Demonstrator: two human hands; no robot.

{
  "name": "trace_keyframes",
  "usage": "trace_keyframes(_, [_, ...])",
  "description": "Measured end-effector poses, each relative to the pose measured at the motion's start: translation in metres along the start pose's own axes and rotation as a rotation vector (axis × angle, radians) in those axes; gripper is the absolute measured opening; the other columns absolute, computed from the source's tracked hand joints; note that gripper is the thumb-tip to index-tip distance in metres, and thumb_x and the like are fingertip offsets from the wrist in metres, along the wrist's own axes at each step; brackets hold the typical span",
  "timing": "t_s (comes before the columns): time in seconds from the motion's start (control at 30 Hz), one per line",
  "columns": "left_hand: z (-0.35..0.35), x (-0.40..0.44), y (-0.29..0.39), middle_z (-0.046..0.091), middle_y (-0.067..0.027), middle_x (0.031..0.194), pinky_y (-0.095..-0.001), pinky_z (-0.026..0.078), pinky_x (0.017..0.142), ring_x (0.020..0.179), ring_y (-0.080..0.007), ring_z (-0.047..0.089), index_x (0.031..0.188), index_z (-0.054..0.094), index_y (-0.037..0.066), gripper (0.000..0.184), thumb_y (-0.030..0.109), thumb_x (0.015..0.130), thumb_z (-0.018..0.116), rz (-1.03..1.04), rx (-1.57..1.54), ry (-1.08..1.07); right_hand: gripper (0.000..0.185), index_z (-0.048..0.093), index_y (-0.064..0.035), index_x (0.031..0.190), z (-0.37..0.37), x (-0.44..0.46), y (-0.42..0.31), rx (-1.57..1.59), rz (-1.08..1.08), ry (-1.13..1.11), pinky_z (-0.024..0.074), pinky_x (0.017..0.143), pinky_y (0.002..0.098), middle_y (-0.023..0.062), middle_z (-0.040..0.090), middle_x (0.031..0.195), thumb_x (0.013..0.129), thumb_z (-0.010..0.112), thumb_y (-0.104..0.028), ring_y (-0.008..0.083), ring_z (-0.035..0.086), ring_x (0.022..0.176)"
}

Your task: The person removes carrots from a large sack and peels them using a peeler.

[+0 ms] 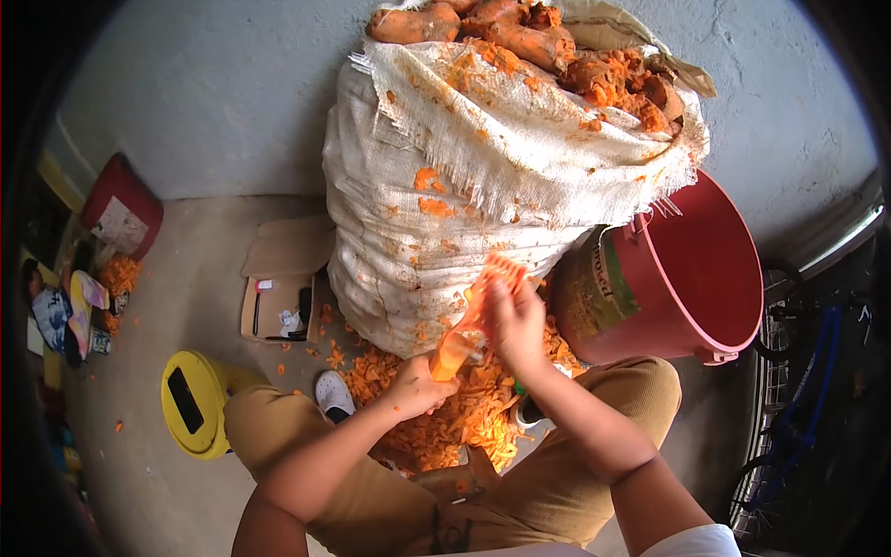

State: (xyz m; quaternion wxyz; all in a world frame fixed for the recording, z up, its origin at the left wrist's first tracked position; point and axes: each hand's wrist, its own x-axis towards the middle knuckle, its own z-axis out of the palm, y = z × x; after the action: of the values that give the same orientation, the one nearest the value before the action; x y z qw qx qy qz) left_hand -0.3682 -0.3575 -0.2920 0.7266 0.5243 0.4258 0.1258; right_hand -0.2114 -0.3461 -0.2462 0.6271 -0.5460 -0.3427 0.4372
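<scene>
My left hand [419, 385] is closed around the lower end of a peeled orange root vegetable [449, 360], held tilted above a heap of orange peelings [464, 422] on the floor between my legs. Just up and to the right, my right hand [515, 325] is closed beside it, with blurred orange material [501, 267] at its fingertips. A small greyish glint shows below these fingers, but what tool it belongs to, if any, I cannot make out. Directly beyond both hands stands a large white woven sack [418, 251], smeared with orange bits.
Thick brown-skinned roots [529, 42] lie on top of the sack. A red bucket [705, 269] leans at its right. On the left are an open cardboard box [278, 292], a yellow container [200, 404] with a phone-like dark slab on it, and a dark red container [121, 209]. A blue bicycle [821, 371] stands far right.
</scene>
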Motion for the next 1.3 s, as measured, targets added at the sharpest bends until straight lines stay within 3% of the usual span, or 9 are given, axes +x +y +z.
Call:
trace_keyframes(0.07, [0.007, -0.003, 0.002, 0.047, -0.0001, 0.057, -0.0221, 0.036, 0.034, 0.042, -0.0063, 0.042, 0.087, 0.049, 0.003, 0.016, 0.006, 0.074, 0.057, 0.01, -0.032, 0.004, 0.024, 0.051, 0.0026, 0.08, 0.001, -0.008, 0.025, -0.434, -0.421, -0.038, 0.0405, 0.044, 0.0297, 0.0102, 0.052, 0.058, 0.085, 0.049, -0.021, 0.0156, 0.048, 0.045])
trace_keyframes(0.17, [0.011, -0.004, 0.004, 0.047, -0.0006, 0.058, -0.0221, 0.036, 0.035, 0.042, -0.0067, 0.043, 0.088, 0.049, 0.002, 0.017, 0.005, 0.073, 0.058, 0.023, -0.096, 0.001, 0.025, 0.05, 0.0047, 0.077, -0.001, 0.0, 0.022, -0.494, -0.283, 0.017, 0.0399, 0.046, 0.0336, 0.0142, 0.05, 0.054, 0.085, 0.05, -0.019, 0.0202, 0.047, 0.045])
trace_keyframes(0.3, [0.013, -0.016, 0.01, 0.059, -0.0069, 0.076, -0.029, 0.044, 0.068, 0.07, -0.0174, 0.055, 0.095, 0.052, 0.0, 0.031, 0.007, 0.065, 0.06, 0.194, 0.338, 0.057, 0.024, 0.052, 0.0031, 0.076, -0.053, 0.075, 0.046, -0.318, -0.301, 0.387, 0.0384, 0.04, 0.0287, 0.0078, 0.053, 0.056, 0.086, 0.045, -0.018, 0.0141, 0.048, 0.044])
trace_keyframes(0.43, [0.004, -0.013, 0.009, 0.051, -0.0029, 0.06, -0.0223, 0.038, 0.035, 0.041, -0.0075, 0.045, 0.094, 0.051, 0.003, 0.023, 0.011, 0.073, 0.058, -0.014, 0.121, 0.047, 0.02, 0.053, -0.0019, 0.08, -0.028, 0.036, -0.001, -0.113, -0.163, 0.153, 0.0383, 0.038, 0.0218, 0.0008, 0.052, 0.057, 0.087, 0.044, -0.019, 0.0062, 0.045, 0.044])
trace_keyframes(0.7, [0.011, -0.009, 0.008, 0.047, -0.0003, 0.057, -0.0217, 0.034, 0.034, 0.041, -0.0067, 0.041, 0.079, 0.048, 0.003, 0.014, 0.008, 0.074, 0.06, -0.048, -0.073, -0.003, 0.024, 0.05, 0.003, 0.076, -0.004, -0.002, 0.028, -0.497, -0.251, 0.039, 0.0386, 0.046, 0.035, 0.0132, 0.047, 0.05, 0.086, 0.047, -0.019, 0.0214, 0.047, 0.045])
trace_keyframes(0.87, [0.016, -0.023, 0.015, 0.047, 0.0002, 0.057, -0.0219, 0.036, 0.036, 0.042, -0.006, 0.042, 0.08, 0.049, 0.002, 0.013, 0.009, 0.075, 0.058, 0.133, 0.074, -0.022, 0.026, 0.051, 0.0034, 0.076, -0.046, 0.066, 0.027, -0.141, -0.143, 0.391, 0.0386, 0.035, 0.0231, 0.004, 0.053, 0.056, 0.088, 0.044, -0.018, 0.0095, 0.049, 0.043])
trace_keyframes(1.03, [0.003, -0.007, 0.006, 0.049, -0.0003, 0.059, -0.0219, 0.037, 0.036, 0.041, -0.0066, 0.043, 0.098, 0.048, 0.002, 0.028, 0.007, 0.072, 0.058, -0.01, 0.078, 0.015, 0.024, 0.053, -0.0008, 0.08, -0.009, 0.013, 0.0, 0.007, 0.008, 0.047, 0.0408, 0.038, 0.0195, 0.0011, 0.049, 0.055, 0.087, 0.046, -0.023, 0.0057, 0.045, 0.042])
trace_keyframes(1.13, [0.01, -0.011, 0.007, 0.048, 0.0001, 0.058, -0.0217, 0.036, 0.035, 0.04, -0.0063, 0.043, 0.096, 0.049, 0.002, 0.025, 0.007, 0.073, 0.058, 0.057, 0.014, 0.043, 0.025, 0.051, 0.0006, 0.076, 0.005, -0.014, 0.024, -0.403, -0.427, -0.023, 0.0397, 0.043, 0.0295, 0.0085, 0.049, 0.054, 0.086, 0.048, -0.021, 0.0149, 0.048, 0.044])
trace_keyframes(1.3, [0.012, -0.01, 0.01, 0.051, -0.0011, 0.062, -0.0225, 0.037, 0.037, 0.045, -0.0066, 0.045, 0.088, 0.052, 0.003, 0.017, 0.006, 0.073, 0.058, 0.022, 0.025, 0.085, 0.028, 0.052, 0.0028, 0.074, -0.012, 0.016, 0.032, -0.499, -0.108, 0.129, 0.0366, 0.042, 0.0301, 0.008, 0.048, 0.049, 0.086, 0.047, -0.022, 0.0137, 0.043, 0.043])
